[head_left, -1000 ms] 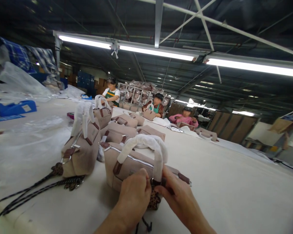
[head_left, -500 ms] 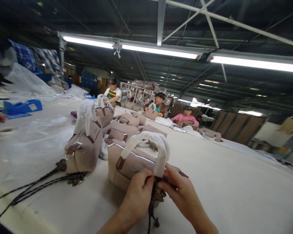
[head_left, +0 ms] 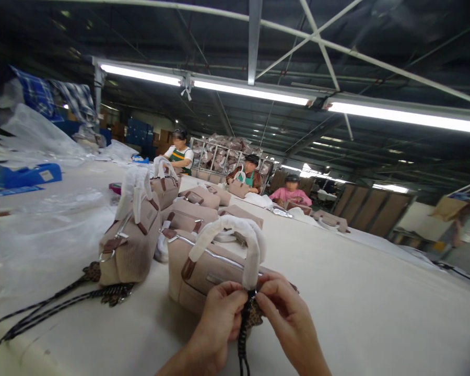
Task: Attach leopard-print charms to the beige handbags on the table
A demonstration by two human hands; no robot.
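A beige handbag with a white-wrapped handle stands on the white table just in front of me. My left hand and my right hand meet at the base of that handle. Between their fingertips they pinch a dark braided cord with a leopard-print charm, which hangs down below the handle's ring. The fingers hide the ring itself.
A second beige bag stands to the left with dark cords and leopard charms trailing from it. More bags lie behind. Clear plastic sheets and a blue tape dispenser lie at left. Three people sit at the table's far end.
Both hands have stayed at the handle's base, shifting slightly. The cord now hangs straight down between the fingers. A hand seen at the left edge half a second ago is gone.
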